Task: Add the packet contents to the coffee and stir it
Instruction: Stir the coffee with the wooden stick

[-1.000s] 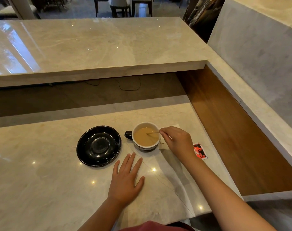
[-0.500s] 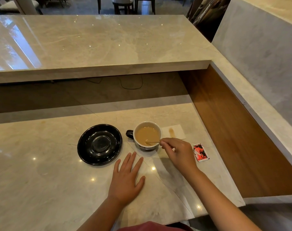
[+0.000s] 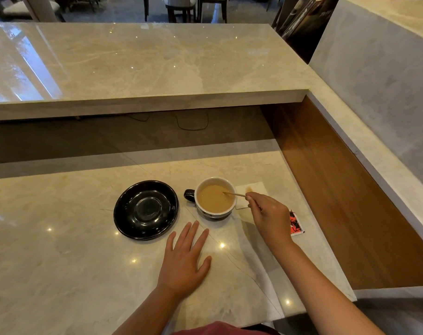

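Pale marble forms the counter [image 3: 60, 274] on which everything stands, with a raised marble ledge [image 3: 145, 64] well beyond both hands and a wooden side panel [image 3: 326, 189] out past the right hand. The left hand [image 3: 184, 259] lies flat on the counter, palm down, fingers spread and gripping nothing. Just ahead of its fingertips and slightly to its left sits a black saucer [image 3: 145, 210], bare. The right hand [image 3: 269, 215] is pinched around the near end of a thin wooden stirrer [image 3: 233, 194]. Directly ahead of the left hand and to the left of the right hand stands the cup [image 3: 215, 197], white inside with a dark handle turned toward the saucer; it holds light-brown coffee [image 3: 214, 199]. The stirrer slants from the right fingers over the rim, its far tip in the liquid. A white napkin [image 3: 252, 189] with a brown stain lies beyond the right hand's knuckles, beside the cup. The red and black packet [image 3: 296, 222] lies flat on the counter, partly hidden behind the right hand's outer edge.
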`<act>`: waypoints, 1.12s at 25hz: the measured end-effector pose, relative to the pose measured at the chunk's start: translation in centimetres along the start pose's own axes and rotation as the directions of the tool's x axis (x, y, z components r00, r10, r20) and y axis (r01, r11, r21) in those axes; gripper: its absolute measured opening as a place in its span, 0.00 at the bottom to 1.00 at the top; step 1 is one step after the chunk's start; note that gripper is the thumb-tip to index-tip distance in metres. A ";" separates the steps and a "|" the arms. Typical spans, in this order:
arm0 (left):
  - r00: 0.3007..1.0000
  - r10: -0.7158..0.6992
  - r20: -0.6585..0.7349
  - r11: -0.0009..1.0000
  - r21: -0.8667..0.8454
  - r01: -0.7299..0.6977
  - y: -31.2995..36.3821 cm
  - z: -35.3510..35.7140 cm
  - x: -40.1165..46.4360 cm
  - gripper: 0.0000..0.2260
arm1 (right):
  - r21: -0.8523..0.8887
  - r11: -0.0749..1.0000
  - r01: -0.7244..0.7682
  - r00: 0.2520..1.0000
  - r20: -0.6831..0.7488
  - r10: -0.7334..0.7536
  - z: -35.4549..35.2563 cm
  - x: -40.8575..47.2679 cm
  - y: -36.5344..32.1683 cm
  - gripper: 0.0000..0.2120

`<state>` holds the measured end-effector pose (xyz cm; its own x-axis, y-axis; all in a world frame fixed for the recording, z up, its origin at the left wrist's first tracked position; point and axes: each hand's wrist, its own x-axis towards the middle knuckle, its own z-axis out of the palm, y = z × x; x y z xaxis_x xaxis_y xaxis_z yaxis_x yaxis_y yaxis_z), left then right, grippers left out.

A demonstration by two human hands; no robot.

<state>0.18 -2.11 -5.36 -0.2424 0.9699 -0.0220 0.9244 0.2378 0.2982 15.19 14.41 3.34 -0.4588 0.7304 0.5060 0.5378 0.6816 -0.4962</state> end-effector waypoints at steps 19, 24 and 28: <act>0.999 0.001 -0.036 1.000 0.007 -0.001 0.1 0.1 0.1 0.27 | 0.142 0.989 -0.035 0.998 0.060 0.027 1.6 -1.0 -2.7 0.08; 1.000 0.002 -0.030 1.000 0.017 -0.001 0.0 0.3 0.1 0.28 | -0.036 0.985 0.168 0.981 0.101 -0.164 0.3 0.5 -1.3 0.05; 1.000 -0.002 -0.021 1.000 0.026 0.002 -0.1 0.4 0.0 0.28 | -0.182 0.966 0.184 0.961 0.240 -0.138 -1.1 1.0 -0.8 0.06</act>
<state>0.20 -2.07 -5.75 -0.2501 0.9682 -0.0025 0.9312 0.2412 0.2732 15.10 14.52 5.07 -0.6850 0.6182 0.3854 0.5635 0.7849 -0.2577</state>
